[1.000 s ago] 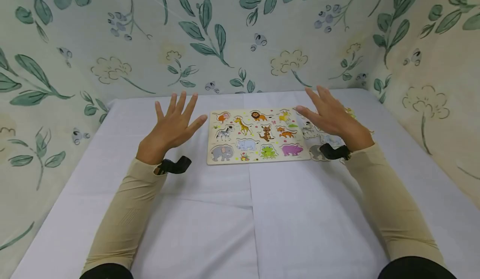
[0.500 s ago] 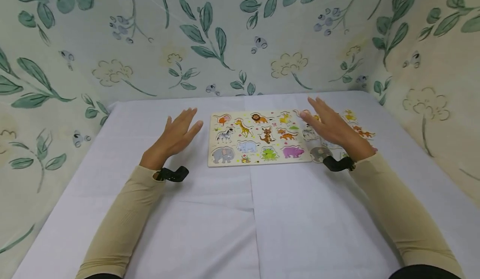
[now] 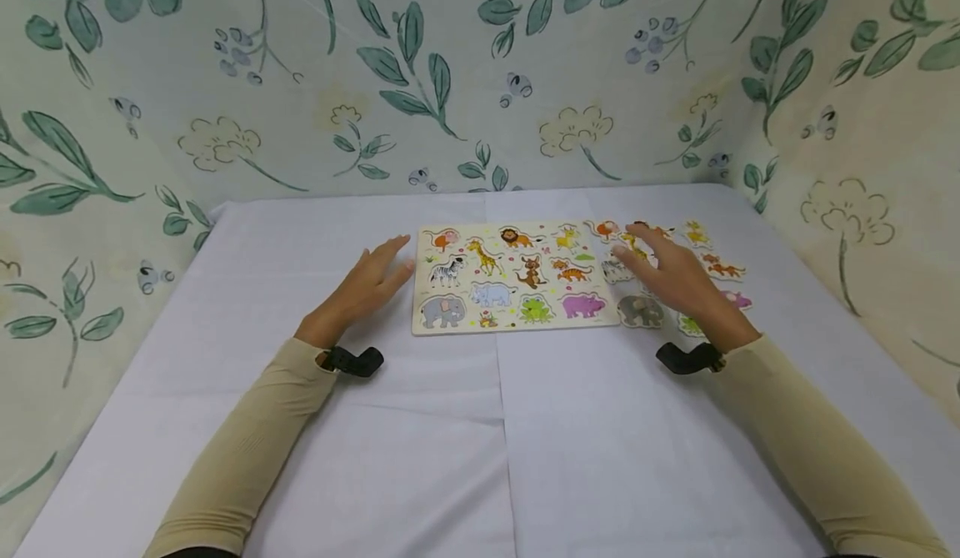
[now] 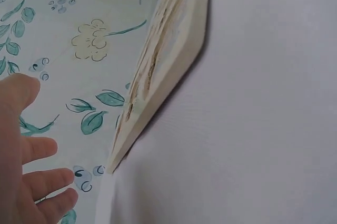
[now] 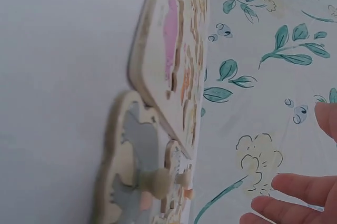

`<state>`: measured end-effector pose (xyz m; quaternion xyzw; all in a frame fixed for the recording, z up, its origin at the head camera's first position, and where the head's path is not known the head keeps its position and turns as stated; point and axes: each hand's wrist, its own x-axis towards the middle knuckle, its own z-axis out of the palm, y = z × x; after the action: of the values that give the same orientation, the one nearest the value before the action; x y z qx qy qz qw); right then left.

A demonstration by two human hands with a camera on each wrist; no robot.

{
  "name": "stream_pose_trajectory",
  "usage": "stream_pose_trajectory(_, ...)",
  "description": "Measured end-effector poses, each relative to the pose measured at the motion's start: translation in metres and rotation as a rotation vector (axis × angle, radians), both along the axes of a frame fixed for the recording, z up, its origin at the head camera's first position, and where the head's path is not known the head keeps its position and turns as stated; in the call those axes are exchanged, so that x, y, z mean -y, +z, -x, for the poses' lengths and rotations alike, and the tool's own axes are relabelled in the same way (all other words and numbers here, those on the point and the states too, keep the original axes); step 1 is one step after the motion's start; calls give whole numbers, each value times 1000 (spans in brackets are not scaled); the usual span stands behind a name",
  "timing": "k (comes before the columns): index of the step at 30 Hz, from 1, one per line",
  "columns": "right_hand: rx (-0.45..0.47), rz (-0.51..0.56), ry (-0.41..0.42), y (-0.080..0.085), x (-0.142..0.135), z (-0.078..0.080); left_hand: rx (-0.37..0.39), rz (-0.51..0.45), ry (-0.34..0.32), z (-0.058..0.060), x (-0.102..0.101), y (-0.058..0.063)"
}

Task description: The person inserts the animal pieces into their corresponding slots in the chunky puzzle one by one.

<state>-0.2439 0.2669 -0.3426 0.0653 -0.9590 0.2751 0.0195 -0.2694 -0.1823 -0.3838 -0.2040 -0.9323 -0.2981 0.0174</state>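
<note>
A wooden animal puzzle board (image 3: pixel 514 277) lies flat on the white cloth, with animal pictures in rows. My left hand (image 3: pixel 366 284) is low over the cloth just left of the board, fingers straight, holding nothing. In the left wrist view the board's edge (image 4: pixel 168 66) shows beside my left fingers (image 4: pixel 37 182). My right hand (image 3: pixel 670 276) hovers flat over several loose animal pieces right of the board, among them a grey elephant piece (image 3: pixel 640 312). That elephant piece (image 5: pixel 129 166), with its peg, fills the lower part of the right wrist view beside the board (image 5: pixel 168 50).
The table (image 3: pixel 480 441) is covered in white cloth and walled on three sides by leaf-patterned fabric (image 3: pixel 480 74). More loose pieces lie at the right, such as a tiger piece (image 3: pixel 723 268) and a pink piece (image 3: pixel 738 299).
Both hands have come down from a raised, spread pose to just above the cloth. The right hand has drawn back slightly, now over the loose pieces.
</note>
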Motion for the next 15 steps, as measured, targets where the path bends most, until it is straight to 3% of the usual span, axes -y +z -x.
stream_pose_trajectory(7,-42,39,-6,-16,-8,-8,18,12,-39,-1,-4,-10)
stream_pose_trajectory(15,-98,104,-2,-35,-20,-9,36,91,-79,-1,-6,-17)
